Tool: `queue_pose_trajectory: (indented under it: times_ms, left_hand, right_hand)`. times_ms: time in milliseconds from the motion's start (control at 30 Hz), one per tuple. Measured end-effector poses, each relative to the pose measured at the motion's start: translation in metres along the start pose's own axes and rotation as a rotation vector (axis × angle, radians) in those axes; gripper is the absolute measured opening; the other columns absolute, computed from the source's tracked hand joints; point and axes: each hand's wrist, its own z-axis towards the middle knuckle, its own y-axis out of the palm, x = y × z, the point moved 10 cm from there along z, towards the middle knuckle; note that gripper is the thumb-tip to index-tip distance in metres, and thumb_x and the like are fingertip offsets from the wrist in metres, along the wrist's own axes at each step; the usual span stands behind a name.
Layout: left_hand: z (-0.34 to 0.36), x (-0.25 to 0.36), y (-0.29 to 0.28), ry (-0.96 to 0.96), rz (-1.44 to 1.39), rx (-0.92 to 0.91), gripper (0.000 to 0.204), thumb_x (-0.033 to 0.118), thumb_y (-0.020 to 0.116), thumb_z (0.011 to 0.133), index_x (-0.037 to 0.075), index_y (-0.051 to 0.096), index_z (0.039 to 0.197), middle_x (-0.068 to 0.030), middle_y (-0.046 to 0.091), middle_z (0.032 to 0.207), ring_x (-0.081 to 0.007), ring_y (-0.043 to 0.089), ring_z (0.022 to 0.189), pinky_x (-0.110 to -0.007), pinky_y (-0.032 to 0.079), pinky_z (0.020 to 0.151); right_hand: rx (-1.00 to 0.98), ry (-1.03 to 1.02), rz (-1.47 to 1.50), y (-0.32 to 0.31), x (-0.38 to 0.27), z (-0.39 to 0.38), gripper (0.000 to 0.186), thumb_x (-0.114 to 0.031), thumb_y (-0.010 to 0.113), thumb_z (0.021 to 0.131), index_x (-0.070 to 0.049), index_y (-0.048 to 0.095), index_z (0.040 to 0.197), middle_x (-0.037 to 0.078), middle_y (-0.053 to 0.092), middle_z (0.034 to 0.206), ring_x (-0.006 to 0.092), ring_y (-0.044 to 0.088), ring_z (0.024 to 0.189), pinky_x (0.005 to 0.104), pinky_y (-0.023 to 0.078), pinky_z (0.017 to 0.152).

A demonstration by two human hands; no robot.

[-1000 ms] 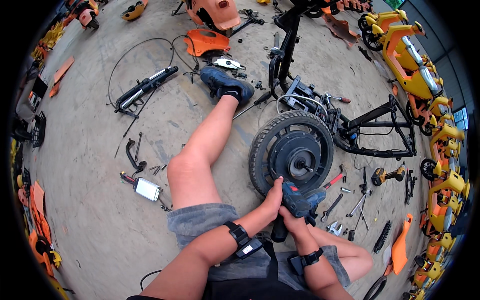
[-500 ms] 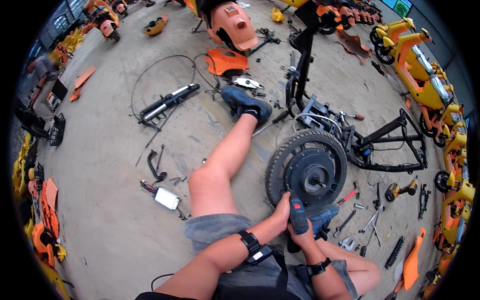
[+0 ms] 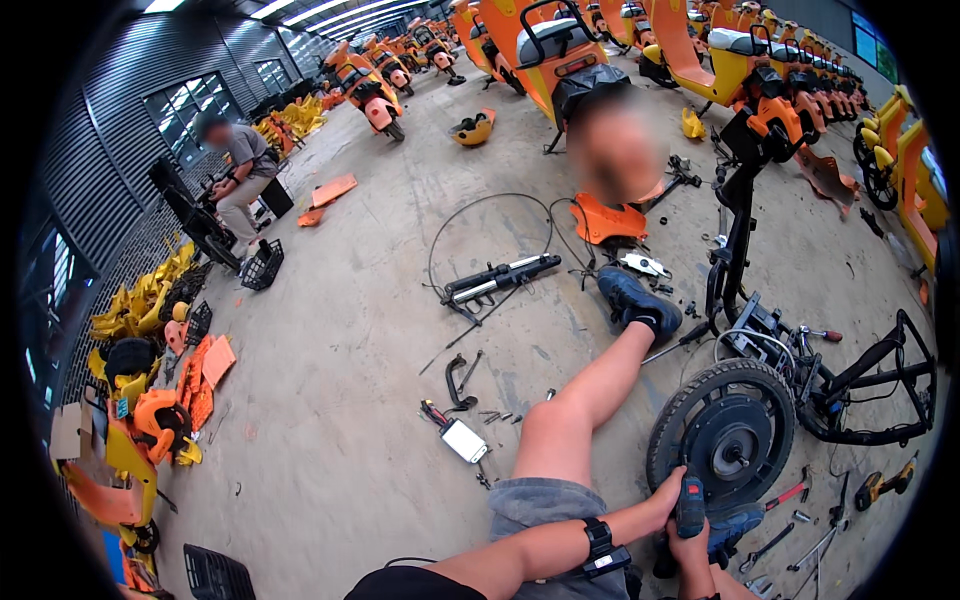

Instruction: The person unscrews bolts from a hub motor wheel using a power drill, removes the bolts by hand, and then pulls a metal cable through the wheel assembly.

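Observation:
My right hand (image 3: pixel 688 546) is wrapped around the handle of a dark cordless drill (image 3: pixel 690 508) with a red patch on its back end. The drill points at the side of a black spoked wheel (image 3: pixel 722 432) with a hub motor and tire, which leans beside my foot. My left hand (image 3: pixel 670 500) lies close against the drill's front, next to the tire, its fingers closed; what they grip is hidden. The wheel adjoins a bare black scooter frame (image 3: pixel 870 385), lying on the floor with cables and a metal bracket about its middle.
Left of my leg lie a white-faced controller box (image 3: pixel 463 440), a black curved part (image 3: pixel 458 385) and fork legs (image 3: pixel 505 278). At right are a red-handled hammer (image 3: pixel 790 495), wrench (image 3: pixel 768 547) and yellow drill (image 3: pixel 887 482). A seated person (image 3: pixel 243 175) works at far left; scooters line the back.
My view has swung left and upward, so the wheel, frame and hands sit farther right and lower. Both hands stay at the drill beside the wheel.

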Motion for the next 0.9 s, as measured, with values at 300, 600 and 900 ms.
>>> queue_pose_trajectory:
  times_ms: [300, 600, 900]
  left_hand:
    - [-0.01, 0.004, 0.016, 0.0, 0.047, 0.039, 0.053, 0.059, 0.04, 0.093, 0.012, 0.061, 0.085, -0.0078, 0.063, 0.076, -0.0223, 0.06, 0.071, -0.036, 0.048, 0.076]
    - [-0.003, -0.008, 0.013, 0.003, -0.24, -0.128, 0.054, 0.06, 0.039, 0.093, 0.012, 0.06, 0.081, -0.008, 0.062, 0.074, -0.023, 0.058, 0.069, -0.036, 0.048, 0.074]
    - [-0.018, 0.005, 0.014, -0.029, 0.039, 0.047, 0.052, 0.057, 0.039, 0.094, 0.009, 0.057, 0.084, -0.0117, 0.06, 0.07, -0.0255, 0.061, 0.063, -0.039, 0.053, 0.063]
  right_hand:
    - [0.017, -0.017, 0.156, -0.012, 0.004, 0.004, 0.019, -0.011, 0.069, 0.075, 0.0, 0.065, 0.09, 0.009, 0.068, 0.079, 0.0199, 0.065, 0.072, 0.0362, 0.051, 0.067]
    - [-0.011, 0.005, -0.387, -0.036, -0.05, 0.008, 0.026, -0.019, 0.073, 0.069, -0.001, 0.066, 0.085, 0.019, 0.069, 0.083, 0.0346, 0.068, 0.077, 0.0409, 0.053, 0.069]
    - [-0.001, -0.074, -0.223, -0.007, -0.02, 0.0, 0.022, -0.014, 0.068, 0.074, -0.002, 0.063, 0.092, 0.019, 0.067, 0.084, 0.0399, 0.065, 0.081, 0.0434, 0.051, 0.075]
